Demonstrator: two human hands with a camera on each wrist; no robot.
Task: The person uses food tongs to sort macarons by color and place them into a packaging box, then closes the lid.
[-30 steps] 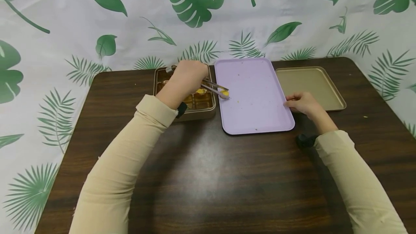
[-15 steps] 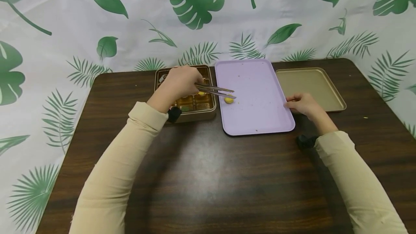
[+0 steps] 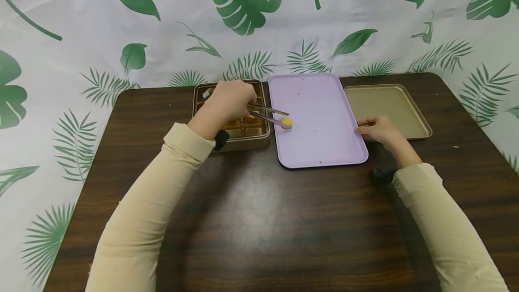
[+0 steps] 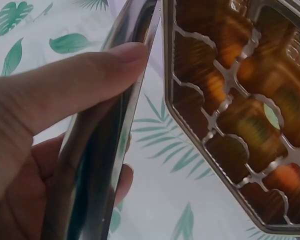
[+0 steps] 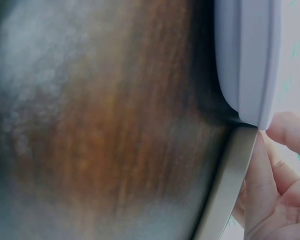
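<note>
My left hand point(image 3: 231, 98) grips metal tongs point(image 3: 263, 114) above the near side of a gold, divided box point(image 3: 247, 143). The tongs reach to the right over the lavender tray point(image 3: 320, 148). Their two tips stand apart, one in front of a small round yellow piece point(image 3: 286, 122) and one behind it. In the left wrist view the thumb presses along the tongs point(image 4: 97, 155), beside the box's clear divided insert point(image 4: 230, 80). On the tray's right edge my right hand point(image 3: 379, 130) pinches the rim between thumb and fingers, seen closely at the tray corner point(image 5: 255, 60) in the right wrist view.
A shallow gold tray or lid point(image 3: 385, 102) lies right of the lavender tray, its edge close under the right hand. Small crumbs dot the lavender tray. All stands on a dark wooden table point(image 3: 251, 220) before a leaf-printed cloth point(image 3: 162, 35).
The yellow piece has shifted slightly right on the lavender tray. The tongs moved off it to the right, then back around it. My right hand has stayed at the tray rim.
</note>
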